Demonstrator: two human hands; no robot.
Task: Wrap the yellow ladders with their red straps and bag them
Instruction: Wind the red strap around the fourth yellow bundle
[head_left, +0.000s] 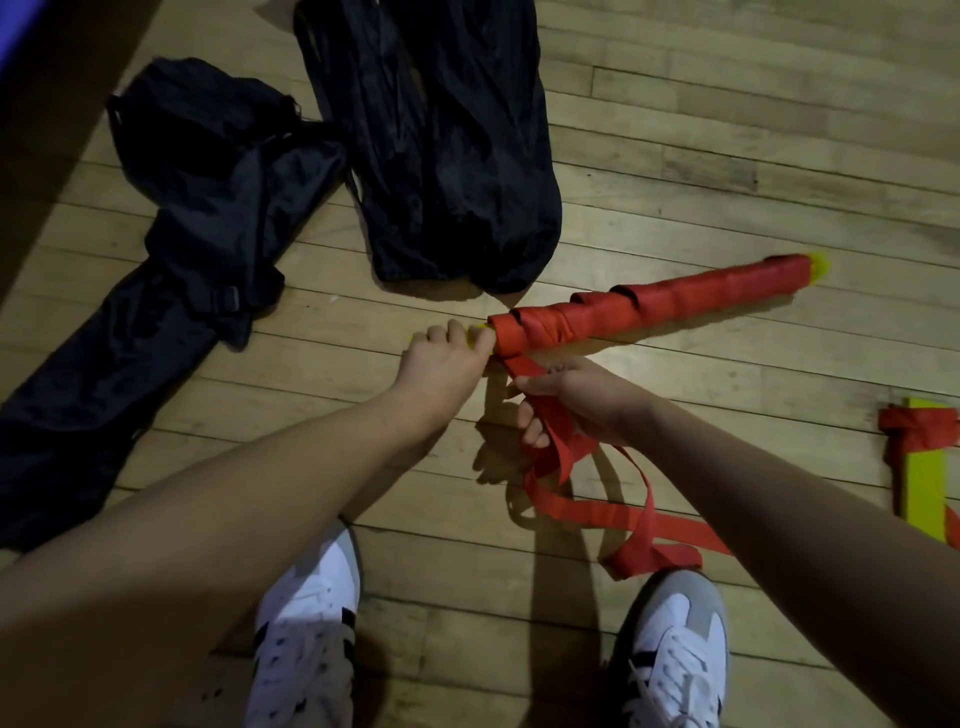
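Two bare hands work at the near end of a long yellow ladder bundle wound almost fully in red webbing strap (660, 301), which lies across the pale wooden plank floor (727, 156) with only a yellow tip showing at its far right end. The left hand (447, 358) has its fingers curled round the bundle's left end, just where the red winding stops, gripping it. The right hand (571, 400) sits just beside it, nearer the person, fingers closed round the loose tail of red strap (623, 514) that comes off the winding, passes through the fist and trails in loops on the floor down to the right shoe. A pair of white and grey lace-up sneakers with black stripes (306, 639) stands at the bottom. Beyond the hands lie two crumpled black fabric bags: one long black bag (441, 156) just past the bundle, another black bag with a buckle (171, 234) to the left. At the right edge lies a second flat yellow ladder piece tied with red strap (924, 467), well apart from the bundle.
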